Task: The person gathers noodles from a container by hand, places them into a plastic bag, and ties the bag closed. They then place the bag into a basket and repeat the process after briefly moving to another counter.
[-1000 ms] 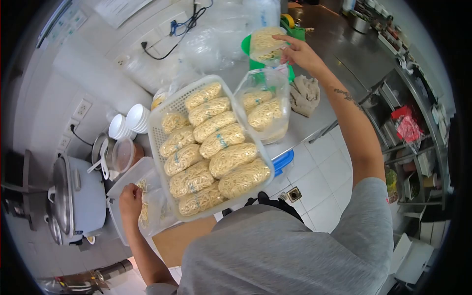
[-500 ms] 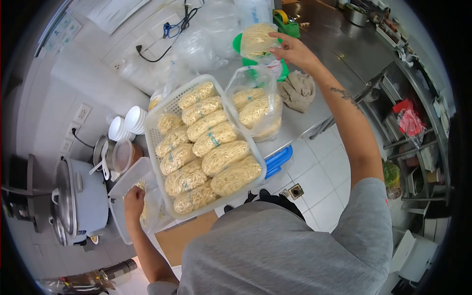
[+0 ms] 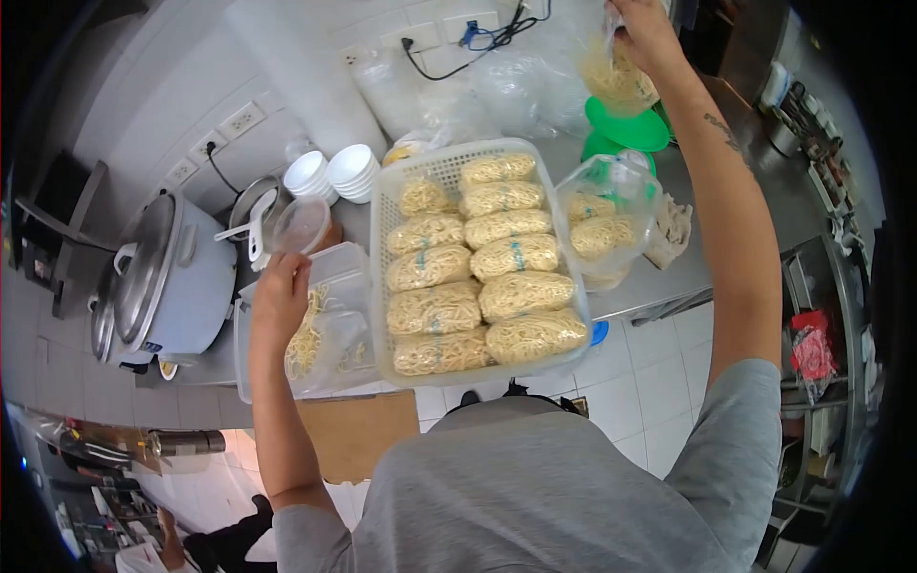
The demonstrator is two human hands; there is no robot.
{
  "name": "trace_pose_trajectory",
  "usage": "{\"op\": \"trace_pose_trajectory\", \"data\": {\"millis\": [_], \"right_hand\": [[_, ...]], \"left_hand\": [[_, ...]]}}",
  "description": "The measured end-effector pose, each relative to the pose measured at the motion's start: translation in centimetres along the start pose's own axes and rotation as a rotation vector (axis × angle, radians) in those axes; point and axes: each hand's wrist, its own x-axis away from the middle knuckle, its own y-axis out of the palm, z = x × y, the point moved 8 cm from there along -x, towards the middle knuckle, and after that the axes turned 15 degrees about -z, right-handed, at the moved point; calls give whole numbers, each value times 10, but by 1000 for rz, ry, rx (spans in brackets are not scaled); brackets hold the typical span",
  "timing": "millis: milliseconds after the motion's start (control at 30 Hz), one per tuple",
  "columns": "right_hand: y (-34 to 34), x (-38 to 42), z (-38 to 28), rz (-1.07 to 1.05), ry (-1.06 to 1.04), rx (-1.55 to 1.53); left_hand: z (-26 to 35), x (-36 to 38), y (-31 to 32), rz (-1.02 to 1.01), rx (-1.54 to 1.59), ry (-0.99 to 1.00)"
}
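My right hand [image 3: 646, 36] grips a clear plastic bag of noodles [image 3: 619, 84] by its top, over the round plate of a green scale [image 3: 635, 129]. My left hand [image 3: 279, 298], fingers closed, is over the left side of a clear plastic bin [image 3: 358, 258]; anything in its fingers is hidden. Loose noodles [image 3: 306, 339] and a clear bag lie inside that bin. To its right, a white perforated basket [image 3: 386, 205] holds several bagged noodle portions [image 3: 516, 256] in two columns. A larger open plastic bag [image 3: 638, 196] with more noodle portions stands right of the basket.
A big pot with a metal lid [image 3: 153, 286] stands at far left. White bowls [image 3: 351, 174], a ladle [image 3: 256, 234] and a lidded tub [image 3: 304, 224] are behind the bin. A cloth [image 3: 671, 234] lies by the scale. Another person [image 3: 224, 546] shows at lower left.
My right hand has closed on the bag's top and raised it above the scale plate. My left hand has risen from the noodles toward the bin's back. The view has turned.
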Motion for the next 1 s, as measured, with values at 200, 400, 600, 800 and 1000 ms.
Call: {"op": "trace_pose_trajectory", "data": {"millis": [200,400,600,800,1000], "right_hand": [[148,105,-88,-270,293,-485],[253,204,-70,-340,542,-724],[288,226,-53,-525,577,-480],[286,223,-55,-502,595,-581],[292,223,-59,-502,594,-601]], "left_hand": [[98,-18,-86,176,261,365],[145,-77,-34,-245,-47,642],[107,-71,29,-809,-421,316],[96,-78,-31,-405,24,379],[78,-81,-78,-35,496,547]]}}
